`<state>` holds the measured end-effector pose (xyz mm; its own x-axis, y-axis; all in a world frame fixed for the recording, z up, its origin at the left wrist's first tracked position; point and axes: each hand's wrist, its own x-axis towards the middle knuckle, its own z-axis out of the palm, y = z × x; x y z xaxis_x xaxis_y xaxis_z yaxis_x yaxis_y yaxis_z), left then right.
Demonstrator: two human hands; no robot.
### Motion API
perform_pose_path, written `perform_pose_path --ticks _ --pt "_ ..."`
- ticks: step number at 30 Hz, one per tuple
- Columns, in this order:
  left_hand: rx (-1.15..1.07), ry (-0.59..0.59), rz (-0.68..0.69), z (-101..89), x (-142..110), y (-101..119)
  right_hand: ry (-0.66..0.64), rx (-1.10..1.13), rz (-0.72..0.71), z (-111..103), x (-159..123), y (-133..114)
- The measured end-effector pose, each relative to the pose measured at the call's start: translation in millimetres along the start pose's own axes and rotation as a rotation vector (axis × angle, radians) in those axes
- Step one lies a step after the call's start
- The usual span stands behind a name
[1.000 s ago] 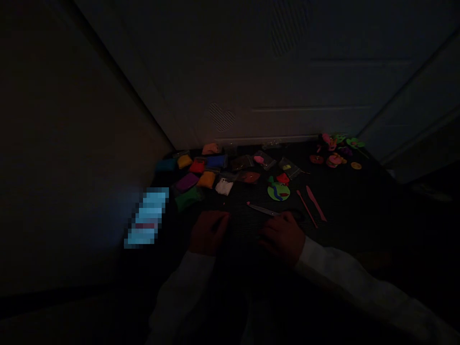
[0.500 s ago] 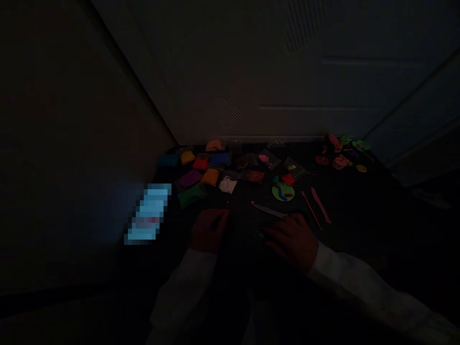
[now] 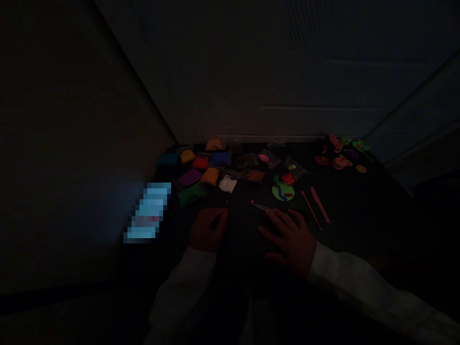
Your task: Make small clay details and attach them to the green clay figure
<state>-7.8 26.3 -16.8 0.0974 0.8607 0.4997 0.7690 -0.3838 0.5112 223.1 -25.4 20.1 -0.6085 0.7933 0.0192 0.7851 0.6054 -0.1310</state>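
In the dim head view my left hand (image 3: 208, 231) rests on the dark table with its fingers curled in; whatever they hold, if anything, is hidden. My right hand (image 3: 293, 239) lies palm down with its fingers spread, its fingertips over a pair of scissors (image 3: 261, 207). Only the blade end of the scissors shows, with a small pink bit at the tip. Just beyond is a round light-green clay disc (image 3: 278, 191) with blue and red pieces on it. To the right of the disc lie a thin pink stick tool (image 3: 311, 210) and a pink plastic knife (image 3: 319, 203).
Coloured clay packs, such as a green pack (image 3: 190, 194) and a white pack (image 3: 227, 184), cover the table's back left. A lit, pixelated screen (image 3: 149, 211) is at the left. Colourful clay pieces (image 3: 339, 162) cluster at the back right. A pale wall (image 3: 280, 86) rises behind.
My right hand has spread its fingers and reached forward over the scissors, covering more of them. The small green bit by its fingertips no longer shows. My left hand has hardly moved.
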Motion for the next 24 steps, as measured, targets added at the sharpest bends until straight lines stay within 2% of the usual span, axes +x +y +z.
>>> perform_pose_path --ticks 3,7,11,14,18,21,24 --pt "0.006 -0.019 -0.010 -0.7 0.3 0.6 -0.012 0.012 -0.060 -0.5 -0.2 -0.2" --pt "0.001 -0.007 -0.005 -1.3 0.7 1.3 -0.002 -0.003 0.010 -1.8 -0.4 -1.0" --pt "0.003 -0.015 -0.013 -1.1 0.9 1.1 -0.021 0.014 -0.027 -1.8 0.8 -1.7" --pt "0.008 -0.007 -0.005 -0.9 0.5 0.5 -0.004 0.003 0.033 -0.2 2.4 -2.3" --pt "-0.007 -0.005 -0.017 -0.2 0.0 0.1 -0.039 0.007 -0.031 -1.7 4.1 -2.2" --pt "-0.015 -0.003 -0.017 -0.1 0.1 0.1 -0.048 -0.003 0.019 -4.5 4.7 -1.5" --pt "-0.023 0.004 0.006 -0.5 0.4 0.0 -0.071 0.003 -0.024 -5.3 5.0 -1.9"
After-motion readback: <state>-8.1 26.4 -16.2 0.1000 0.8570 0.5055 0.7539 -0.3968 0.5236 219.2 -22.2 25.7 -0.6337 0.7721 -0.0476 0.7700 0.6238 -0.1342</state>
